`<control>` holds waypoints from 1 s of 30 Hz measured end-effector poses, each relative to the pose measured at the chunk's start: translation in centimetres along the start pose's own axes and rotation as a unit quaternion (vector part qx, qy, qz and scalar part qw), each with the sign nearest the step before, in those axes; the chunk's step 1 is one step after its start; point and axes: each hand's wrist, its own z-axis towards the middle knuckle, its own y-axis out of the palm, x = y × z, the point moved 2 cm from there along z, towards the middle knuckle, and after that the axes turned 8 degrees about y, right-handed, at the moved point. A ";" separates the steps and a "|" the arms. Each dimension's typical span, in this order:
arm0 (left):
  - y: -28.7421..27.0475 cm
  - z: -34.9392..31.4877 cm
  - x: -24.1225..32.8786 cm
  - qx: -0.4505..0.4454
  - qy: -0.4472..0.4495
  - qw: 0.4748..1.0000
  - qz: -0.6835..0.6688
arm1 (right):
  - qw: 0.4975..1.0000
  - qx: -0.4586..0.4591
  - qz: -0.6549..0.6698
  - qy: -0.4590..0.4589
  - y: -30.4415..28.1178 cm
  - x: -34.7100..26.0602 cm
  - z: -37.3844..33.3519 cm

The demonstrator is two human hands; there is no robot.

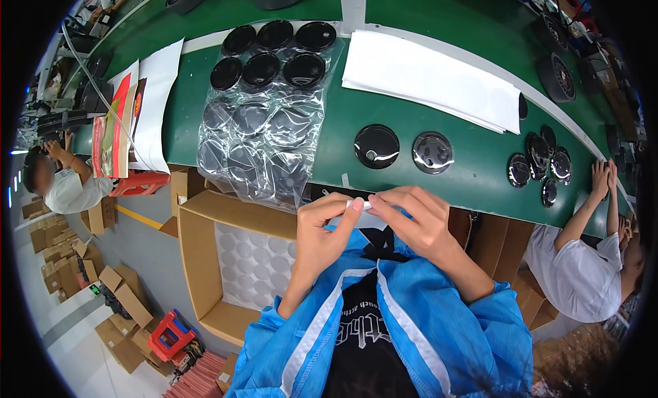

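My left hand (323, 232) and my right hand (423, 223) meet in front of my chest, at the table's near edge. Their fingertips pinch a small white piece (359, 205), perhaps paper or tape; most of it is hidden by the fingers. Just beyond them on the green table lie two round, glossy black discs, a left one (377, 146) with a small light spot and a right one (432, 153) with several marks on it. To the left, a clear plastic sheet (255, 148) covers several dark discs, with more black discs (264, 70) at its far end.
White paper sheets (428, 79) lie farther back. Several black discs (539, 150) cluster at right, near a co-worker's hands (603, 177). An open cardboard box (199, 275) with round translucent pieces stands at my left. Printed sheets (154, 107) hang over the table's left part; another person (75, 182) sits beyond.
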 end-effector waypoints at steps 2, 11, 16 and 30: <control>-0.1 -0.1 -0.2 -0.005 -0.036 0.999 -0.013 | 0.999 0.029 -0.011 -0.026 -0.1 0.0 -0.3; -2.5 0.4 -3.5 0.103 -0.100 0.989 -0.045 | 0.995 -0.062 0.051 -0.055 -3.2 -3.1 0.0; -2.2 0.9 -2.2 0.002 0.018 0.996 0.085 | 0.861 0.026 0.333 0.383 -2.9 2.7 2.8; -0.7 -0.6 -3.2 -0.151 0.048 0.965 0.207 | 0.833 0.031 0.302 0.463 2.0 7.6 2.7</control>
